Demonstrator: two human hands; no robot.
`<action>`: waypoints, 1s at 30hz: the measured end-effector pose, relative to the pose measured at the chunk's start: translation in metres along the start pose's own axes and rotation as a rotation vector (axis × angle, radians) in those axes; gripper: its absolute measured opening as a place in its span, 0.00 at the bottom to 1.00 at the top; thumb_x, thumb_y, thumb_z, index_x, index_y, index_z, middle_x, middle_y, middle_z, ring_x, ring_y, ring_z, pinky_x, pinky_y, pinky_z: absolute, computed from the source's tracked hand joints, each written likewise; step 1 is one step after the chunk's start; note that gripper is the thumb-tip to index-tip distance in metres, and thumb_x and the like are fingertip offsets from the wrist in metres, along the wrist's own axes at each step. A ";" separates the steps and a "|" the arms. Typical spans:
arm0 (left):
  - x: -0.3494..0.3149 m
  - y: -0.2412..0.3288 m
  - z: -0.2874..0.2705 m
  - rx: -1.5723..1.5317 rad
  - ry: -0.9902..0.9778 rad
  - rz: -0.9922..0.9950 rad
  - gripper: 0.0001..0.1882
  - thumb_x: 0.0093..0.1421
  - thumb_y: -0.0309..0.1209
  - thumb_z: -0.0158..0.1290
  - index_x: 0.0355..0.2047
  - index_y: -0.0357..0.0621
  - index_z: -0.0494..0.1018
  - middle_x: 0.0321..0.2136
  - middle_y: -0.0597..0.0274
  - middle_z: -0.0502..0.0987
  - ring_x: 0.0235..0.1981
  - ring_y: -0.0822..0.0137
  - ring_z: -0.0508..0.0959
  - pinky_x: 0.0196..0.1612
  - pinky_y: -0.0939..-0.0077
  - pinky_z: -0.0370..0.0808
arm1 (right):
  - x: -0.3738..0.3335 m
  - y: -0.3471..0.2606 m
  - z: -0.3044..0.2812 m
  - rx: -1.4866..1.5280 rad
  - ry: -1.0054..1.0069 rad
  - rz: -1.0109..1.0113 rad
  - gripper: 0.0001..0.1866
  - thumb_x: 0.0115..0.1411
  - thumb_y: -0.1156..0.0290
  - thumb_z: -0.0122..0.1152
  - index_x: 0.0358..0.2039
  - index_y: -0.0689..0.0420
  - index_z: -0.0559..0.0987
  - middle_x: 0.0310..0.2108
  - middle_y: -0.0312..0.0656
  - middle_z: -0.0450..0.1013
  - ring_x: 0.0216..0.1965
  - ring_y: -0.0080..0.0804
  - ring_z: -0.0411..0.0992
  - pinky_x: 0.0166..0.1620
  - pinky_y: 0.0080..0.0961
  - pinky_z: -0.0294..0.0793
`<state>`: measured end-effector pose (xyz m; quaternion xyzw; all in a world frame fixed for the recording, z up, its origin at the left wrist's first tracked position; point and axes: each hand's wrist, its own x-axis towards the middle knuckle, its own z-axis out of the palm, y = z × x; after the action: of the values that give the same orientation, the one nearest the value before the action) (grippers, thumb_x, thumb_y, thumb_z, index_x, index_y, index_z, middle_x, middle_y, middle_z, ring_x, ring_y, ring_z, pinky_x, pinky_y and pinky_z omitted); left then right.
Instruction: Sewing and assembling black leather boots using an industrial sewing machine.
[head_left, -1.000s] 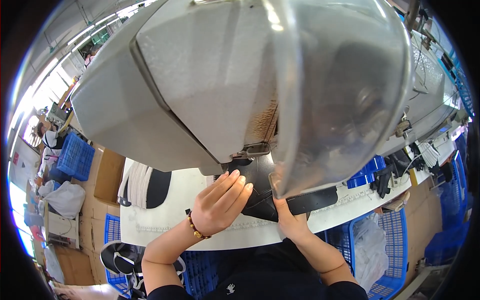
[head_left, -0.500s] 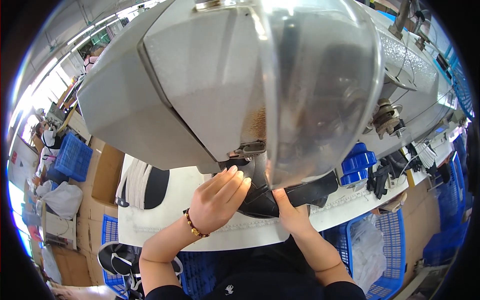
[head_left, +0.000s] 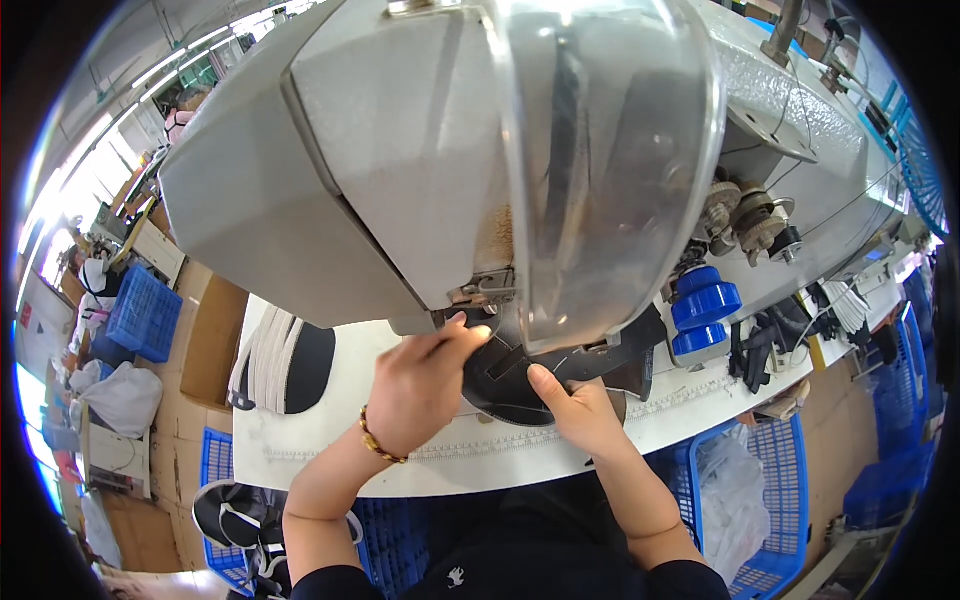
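Black was the flat piece between left hand and right hand, its length seemingly running left to right. The right pinched its near edge; the left bent its fingers at the far-left side, grip unclear.

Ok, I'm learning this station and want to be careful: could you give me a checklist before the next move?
- Right hand at the black piece: ok, thumb on top.
- Right hand's grip underneath: cannot tell, hidden.
- Left hand well away from the sewing machine: not ok, its fingers are close below the head.
- Needle position: cannot tell, out of sight.
- Pale stack apart from the black piece: ok, off left.
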<state>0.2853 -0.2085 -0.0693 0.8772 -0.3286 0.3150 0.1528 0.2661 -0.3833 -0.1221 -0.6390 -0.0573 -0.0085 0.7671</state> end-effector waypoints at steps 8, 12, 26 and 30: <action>-0.005 -0.006 0.006 -0.046 0.102 0.148 0.12 0.37 0.19 0.52 0.27 0.39 0.74 0.24 0.61 0.72 0.30 0.64 0.77 0.28 0.77 0.75 | -0.004 0.014 -0.002 0.105 0.072 -0.025 0.20 0.61 0.64 0.48 0.12 0.55 0.65 0.13 0.22 0.56 0.18 0.09 0.49 0.21 0.13 0.47; -0.004 -0.008 0.009 0.013 0.092 0.236 0.12 0.37 0.21 0.52 0.27 0.38 0.74 0.24 0.61 0.71 0.29 0.64 0.77 0.25 0.78 0.74 | -0.006 0.009 0.001 0.120 0.114 -0.047 0.15 0.60 0.64 0.48 0.19 0.57 0.71 0.17 0.23 0.59 0.19 0.08 0.51 0.22 0.11 0.50; -0.002 -0.008 0.013 0.046 0.105 0.253 0.14 0.36 0.22 0.52 0.28 0.39 0.74 0.24 0.62 0.71 0.19 0.73 0.73 0.18 0.82 0.68 | 0.009 0.012 -0.011 -0.348 0.290 -0.243 0.06 0.54 0.72 0.52 0.30 0.59 0.75 0.30 0.40 0.69 0.32 0.30 0.67 0.38 0.27 0.63; -0.001 -0.007 0.017 0.069 0.105 0.225 0.14 0.36 0.22 0.51 0.28 0.39 0.73 0.25 0.62 0.71 0.17 0.75 0.71 0.16 0.84 0.67 | 0.018 -0.005 -0.014 -0.454 0.218 -0.379 0.05 0.50 0.78 0.51 0.29 0.59 0.73 0.28 0.41 0.70 0.29 0.32 0.68 0.33 0.28 0.66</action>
<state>0.2973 -0.2107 -0.0826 0.8219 -0.4053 0.3867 0.1032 0.2844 -0.3967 -0.1177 -0.7672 -0.0891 -0.2323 0.5911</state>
